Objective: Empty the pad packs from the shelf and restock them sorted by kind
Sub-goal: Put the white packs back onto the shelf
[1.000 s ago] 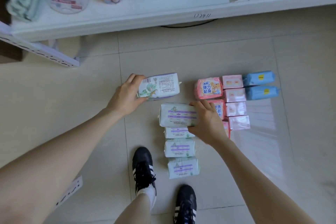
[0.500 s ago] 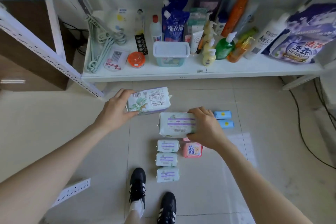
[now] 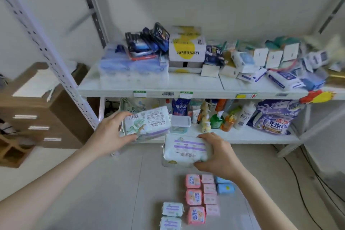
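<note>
Both held packs have been raised since a second ago, from just above the floor rows to the height of the lower shelf (image 3: 242, 137), and the upper shelf (image 3: 168, 87) has come into view.

One white pack (image 3: 149, 121) is gripped at its left end by the left hand (image 3: 110, 132), with fingers curled over the top edge and the thumb pressed underneath. A green leaf print, a barcode, a block of small print and a purple band along the lower edge are seen on it. It is held tilted in front of the lower shelf.

A second white pack (image 3: 183, 150) is gripped at its right end by the right hand (image 3: 218, 157), fingers over the top and thumb below. Two purple stripes and fine print are shown on its face. It is held lower and to the right of the first, above the floor (image 3: 112, 192).

On the floor, the remaining packs are laid in columns by kind: purple-striped white packs (image 3: 171, 209), bright pink packs (image 3: 194, 197), smaller pale pink packs (image 3: 210, 193) and blue packs (image 3: 225, 188), each column just beside the next.

Dark blue packets (image 3: 147, 43) and a white-and-yellow box (image 3: 187, 46) are stacked at the back of the upper shelf.
</note>
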